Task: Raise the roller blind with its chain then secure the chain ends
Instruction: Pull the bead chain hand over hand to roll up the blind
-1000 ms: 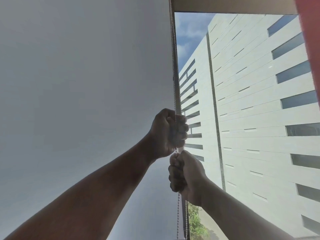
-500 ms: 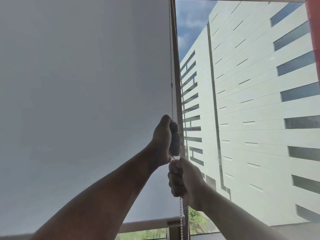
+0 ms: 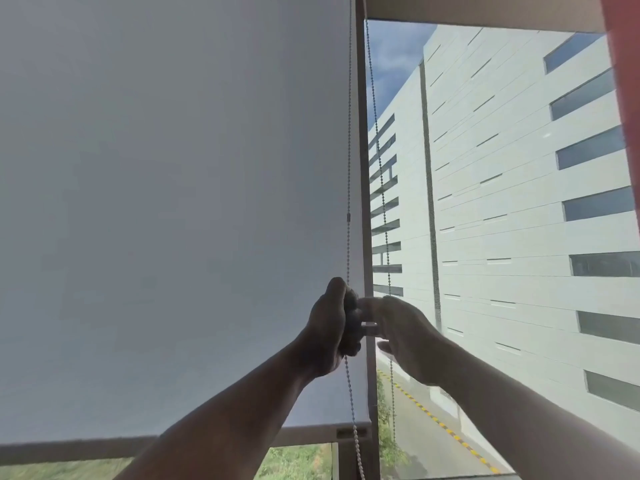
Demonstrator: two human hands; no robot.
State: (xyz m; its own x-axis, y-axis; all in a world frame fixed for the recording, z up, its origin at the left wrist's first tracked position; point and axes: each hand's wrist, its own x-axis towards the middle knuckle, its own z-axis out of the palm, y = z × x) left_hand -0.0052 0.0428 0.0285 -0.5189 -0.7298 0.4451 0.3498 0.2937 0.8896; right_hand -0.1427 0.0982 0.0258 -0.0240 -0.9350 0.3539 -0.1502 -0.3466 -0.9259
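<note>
The white roller blind covers the left window, and its bottom bar hangs a little above the lower edge of the view. The bead chain hangs in two strands beside the window post: a left strand with a small connector, and a right strand. My left hand grips the left strand in a fist. My right hand is level with it, blurred, its fingers spread and reaching left toward the left hand. The right strand passes behind its palm; whether they touch is hidden.
A brown vertical window post stands behind the chain. A red curtain edge hangs at the far right. Through the right pane I see a pale building and a road below. Greenery shows under the blind.
The blind's bottom bar has risen into view. My right hand has let go of the strand below my left fist and moved up and right, level with it.
</note>
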